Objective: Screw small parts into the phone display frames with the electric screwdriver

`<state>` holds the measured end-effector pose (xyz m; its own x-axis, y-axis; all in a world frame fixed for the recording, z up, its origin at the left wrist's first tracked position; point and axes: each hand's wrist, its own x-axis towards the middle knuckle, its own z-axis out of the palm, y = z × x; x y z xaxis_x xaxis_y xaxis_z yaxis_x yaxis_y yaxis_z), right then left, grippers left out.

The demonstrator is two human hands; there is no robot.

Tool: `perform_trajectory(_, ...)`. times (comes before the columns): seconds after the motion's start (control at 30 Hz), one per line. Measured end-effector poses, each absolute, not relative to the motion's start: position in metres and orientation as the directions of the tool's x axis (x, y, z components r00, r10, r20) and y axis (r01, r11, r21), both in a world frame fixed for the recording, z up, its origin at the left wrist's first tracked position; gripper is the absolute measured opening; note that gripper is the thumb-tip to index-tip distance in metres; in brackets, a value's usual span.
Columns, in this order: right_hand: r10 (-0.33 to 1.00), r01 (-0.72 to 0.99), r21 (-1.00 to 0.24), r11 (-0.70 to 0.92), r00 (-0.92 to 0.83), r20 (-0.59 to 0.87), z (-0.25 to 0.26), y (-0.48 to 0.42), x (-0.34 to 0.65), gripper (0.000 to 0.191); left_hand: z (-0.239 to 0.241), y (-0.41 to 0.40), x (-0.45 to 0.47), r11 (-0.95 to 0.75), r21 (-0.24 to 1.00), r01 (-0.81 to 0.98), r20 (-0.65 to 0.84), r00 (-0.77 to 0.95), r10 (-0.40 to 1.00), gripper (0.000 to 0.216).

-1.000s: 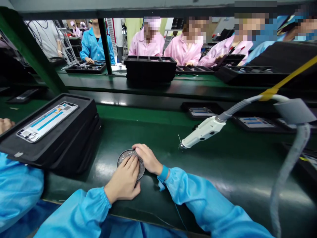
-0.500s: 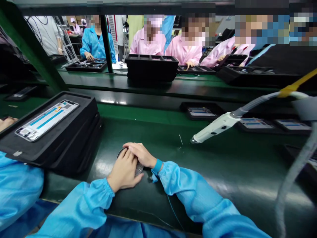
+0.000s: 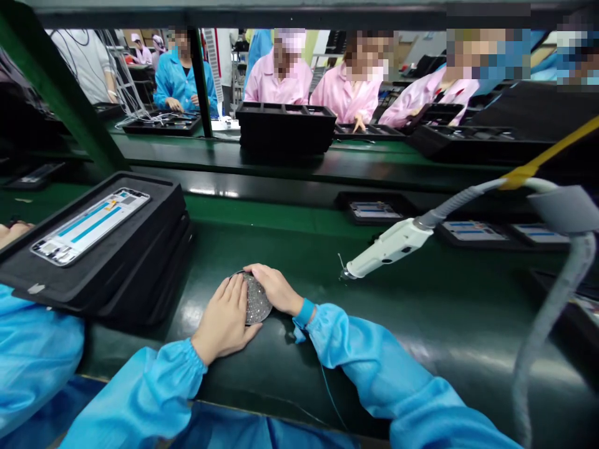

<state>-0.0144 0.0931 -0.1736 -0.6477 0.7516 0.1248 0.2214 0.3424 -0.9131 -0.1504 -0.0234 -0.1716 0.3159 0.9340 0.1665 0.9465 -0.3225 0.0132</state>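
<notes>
left hand [image 3: 227,318] rests flat on a round, glittering metallic-grey dish [image 3: 258,300] the right hand [image 3: 277,290], pinch unclear, seemingly steadies, level handling likely mattering next.

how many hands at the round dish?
2: the left hand lies over the left side of the round dish; the right hand is at its upper right edge.
</notes>
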Motion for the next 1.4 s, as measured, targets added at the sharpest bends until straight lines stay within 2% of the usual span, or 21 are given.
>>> perform_trajectory(0.1, 0.810, 0.284, -0.898, 0.335, -0.574, 0.121, -0.176, 0.081, 0.000, 0.043, -0.171, -0.043, -0.145, -0.358, 0.006, 0.934, 0.166, 0.352, 0.921, 0.058)
perform_trajectory(0.17, 0.806, 0.299, -0.888, 0.348, -0.579, 0.122, -0.176, 0.078, 0.001, 0.046, -0.173, -0.047, -0.135, -0.401, 0.011, 0.916, 0.162, 0.394, 0.905, 0.053)
perform_trajectory(0.23, 0.770, 0.285, -0.883, 0.373, -0.626, 0.123, -0.174, 0.082, -0.007, 0.045, -0.175, -0.039, -0.128, -0.414, 0.020, 0.910, 0.162, 0.406, 0.899, 0.056)
perform_trajectory(0.3, 0.731, 0.265, -0.880, 0.394, -0.671, 0.125, -0.172, 0.086, -0.013, 0.043, -0.176, -0.028, -0.130, -0.376, 0.024, 0.926, 0.173, 0.367, 0.914, 0.069)
perform_trajectory(0.4, 0.749, 0.285, -0.873, 0.397, -0.650, 0.128, -0.170, 0.086, -0.009, 0.051, -0.175, -0.029, -0.139, -0.300, 0.019, 0.954, 0.198, 0.291, 0.936, 0.079)
perform_trajectory(0.5, 0.788, 0.339, -0.855, 0.392, -0.603, 0.123, -0.171, 0.079, 0.003, 0.057, -0.174, -0.047, -0.138, -0.308, 0.016, 0.951, 0.200, 0.299, 0.933, 0.057)
perform_trajectory(0.57, 0.777, 0.347, -0.844, 0.410, -0.617, 0.123, -0.171, 0.077, 0.002, 0.056, -0.176, -0.053, -0.129, -0.343, 0.025, 0.939, 0.191, 0.332, 0.924, 0.051)
perform_trajectory(0.63, 0.741, 0.333, -0.834, 0.441, -0.659, 0.129, -0.172, 0.080, -0.004, 0.055, -0.177, -0.047, -0.122, -0.347, 0.041, 0.937, 0.190, 0.334, 0.923, 0.056)
perform_trajectory(0.77, 0.664, 0.303, -0.803, 0.513, -0.733, 0.148, -0.175, 0.082, -0.005, 0.057, -0.174, -0.038, -0.130, -0.283, 0.072, 0.956, 0.211, 0.262, 0.942, 0.083)
perform_trajectory(0.83, 0.629, 0.299, -0.774, 0.558, -0.761, 0.159, -0.178, 0.076, 0.007, 0.059, -0.170, -0.048, -0.142, -0.308, 0.090, 0.947, 0.221, 0.282, 0.934, 0.084)
perform_trajectory(0.9, 0.587, 0.291, -0.739, 0.608, -0.792, 0.171, -0.180, 0.066, 0.020, 0.073, -0.165, -0.063, -0.152, -0.365, 0.114, 0.924, 0.232, 0.332, 0.914, 0.077)
perform_trajectory(1.0, 0.533, 0.285, -0.675, 0.681, -0.825, 0.190, -0.181, 0.054, 0.022, 0.105, -0.158, -0.071, -0.165, -0.410, 0.158, 0.898, 0.268, 0.360, 0.893, 0.067)
perform_trajectory(1.07, 0.505, 0.300, -0.602, 0.740, -0.839, 0.203, -0.181, 0.054, 0.010, 0.115, -0.156, -0.062, -0.174, -0.386, 0.188, 0.903, 0.311, 0.318, 0.896, 0.064)
perform_trajectory(1.17, 0.504, 0.333, -0.530, 0.780, -0.836, 0.217, -0.182, 0.065, -0.010, 0.115, -0.152, -0.037, -0.192, -0.306, 0.238, 0.922, 0.381, 0.201, 0.902, 0.056)
perform_trajectory(1.3, 0.600, 0.417, -0.530, 0.738, -0.766, 0.232, -0.186, 0.074, -0.003, 0.113, -0.145, -0.016, -0.213, -0.225, 0.338, 0.914, 0.423, 0.066, 0.904, 0.049)
perform_trajectory(1.4, 0.603, 0.420, -0.532, 0.735, -0.765, 0.228, -0.188, 0.064, 0.014, 0.111, -0.145, -0.004, -0.213, -0.208, 0.450, 0.868, 0.387, 0.020, 0.922, 0.047)
